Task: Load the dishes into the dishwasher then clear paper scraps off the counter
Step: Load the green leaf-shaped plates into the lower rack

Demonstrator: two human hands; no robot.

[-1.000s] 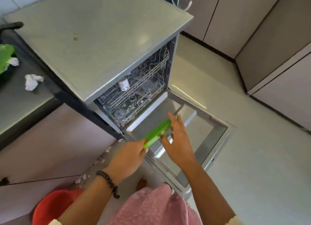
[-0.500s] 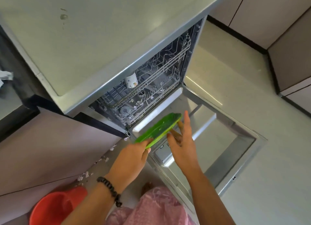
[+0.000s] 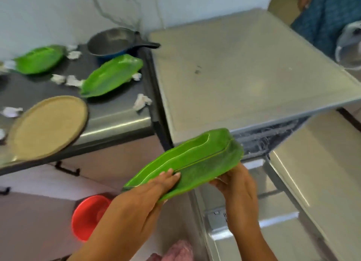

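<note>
I hold a green leaf-shaped plate (image 3: pixel 195 161) in both hands in front of the open dishwasher (image 3: pixel 244 81). My left hand (image 3: pixel 142 196) grips its near left end, fingers over the top. My right hand (image 3: pixel 236 184) grips the underside of its right end. The wire rack (image 3: pixel 267 137) shows just beyond the plate, and the lowered door (image 3: pixel 273 212) lies below my hands. On the dark counter (image 3: pixel 115 114) at left lie two more green leaf plates (image 3: pixel 111 75) (image 3: pixel 39 59), a round tan plate (image 3: pixel 46 126), a pan (image 3: pixel 115 42) and several crumpled paper scraps (image 3: pixel 141 101).
A red bucket (image 3: pixel 88 215) stands on the floor under the counter by cupboard doors with black handles (image 3: pixel 67 170). A person in blue clothing (image 3: pixel 328 14) stands at the far right behind the dishwasher, next to a round fan (image 3: pixel 349 46).
The view has swung up and left, bringing the counter into sight. The green plate has risen from over the door to the height of the dishwasher's front edge, still in both hands.
</note>
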